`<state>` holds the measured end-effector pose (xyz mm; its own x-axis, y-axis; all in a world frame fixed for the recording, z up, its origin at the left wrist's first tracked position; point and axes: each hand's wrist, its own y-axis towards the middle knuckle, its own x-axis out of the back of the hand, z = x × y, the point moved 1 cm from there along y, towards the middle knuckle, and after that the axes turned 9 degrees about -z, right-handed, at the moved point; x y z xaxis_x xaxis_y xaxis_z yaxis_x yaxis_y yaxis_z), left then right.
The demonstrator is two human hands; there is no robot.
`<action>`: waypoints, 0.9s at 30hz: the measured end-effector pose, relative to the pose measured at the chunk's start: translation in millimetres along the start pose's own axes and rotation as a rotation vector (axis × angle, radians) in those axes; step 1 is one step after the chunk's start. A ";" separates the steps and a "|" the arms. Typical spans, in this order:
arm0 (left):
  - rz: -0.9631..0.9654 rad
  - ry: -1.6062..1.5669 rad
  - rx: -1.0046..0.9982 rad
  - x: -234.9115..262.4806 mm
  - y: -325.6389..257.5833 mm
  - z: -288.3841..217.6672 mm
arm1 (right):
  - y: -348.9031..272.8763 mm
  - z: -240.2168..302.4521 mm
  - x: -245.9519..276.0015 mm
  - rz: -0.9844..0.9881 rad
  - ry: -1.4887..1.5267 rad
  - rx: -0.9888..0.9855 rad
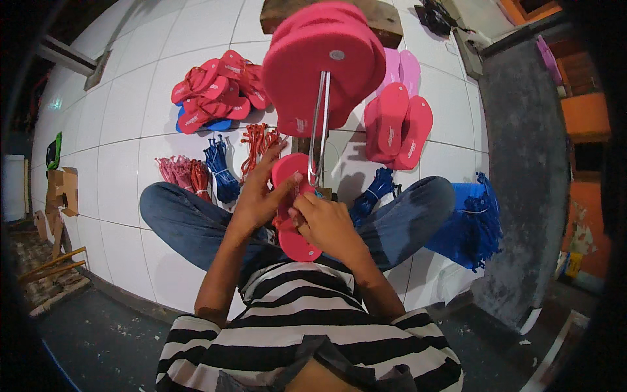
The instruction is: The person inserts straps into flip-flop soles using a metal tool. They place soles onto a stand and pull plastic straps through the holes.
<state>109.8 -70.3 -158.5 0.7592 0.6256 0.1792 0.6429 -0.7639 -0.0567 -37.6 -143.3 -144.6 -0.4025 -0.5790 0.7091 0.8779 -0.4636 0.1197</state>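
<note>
In front of my lap is a red-pink flip-flop sole point(299, 243), held between both hands. My left hand point(259, 202) grips its left side, the thumb lying across the top face and the other fingers stretched along the edge. My right hand point(326, 225) is closed, with curled fingers pressed against the sole's middle; whether a strap is pinched there is hidden. Just beyond my hands a thin, shiny metal rod point(317, 134) slants down from a stack of red-pink soles point(320, 49). Its lower end comes close to the held sole.
Red flip-flops with straps point(215, 91) are heaped at the far left. Loose soles point(392, 127) lie at the right, pink ones behind. Bundled red point(186, 173) and blue straps point(222, 170) rest by my left knee, more blue straps point(372, 193) inside my right. A wooden block point(385, 23) stands behind.
</note>
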 end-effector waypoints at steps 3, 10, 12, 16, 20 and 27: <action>-0.021 -0.125 0.273 12.8 2.2 3.0 | -24.8 1.8 11.6 0.036 0.165 0.077; 0.030 -0.143 0.129 14.4 -15.3 -34.5 | -25.1 23.9 43.8 -0.480 0.271 -0.236; 0.096 -0.135 -0.157 20.8 -18.8 -59.0 | -14.7 16.6 50.9 -0.490 0.277 -0.127; 0.019 -0.295 -0.625 10.6 -24.9 -87.2 | 10.6 20.6 67.9 -0.598 0.204 0.286; -0.119 -0.441 -0.704 8.9 -14.7 -83.5 | 22.5 33.8 75.9 -0.717 0.247 0.370; -0.178 -0.502 -0.845 10.5 2.6 -102.4 | 29.5 39.5 75.0 -0.782 0.377 0.363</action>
<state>109.1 -81.9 -56.2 0.7394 0.5873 -0.3291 0.6158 -0.3925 0.6832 -31.7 -173.9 -60.4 -0.9136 -0.4003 0.0716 0.3246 -0.6118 0.7213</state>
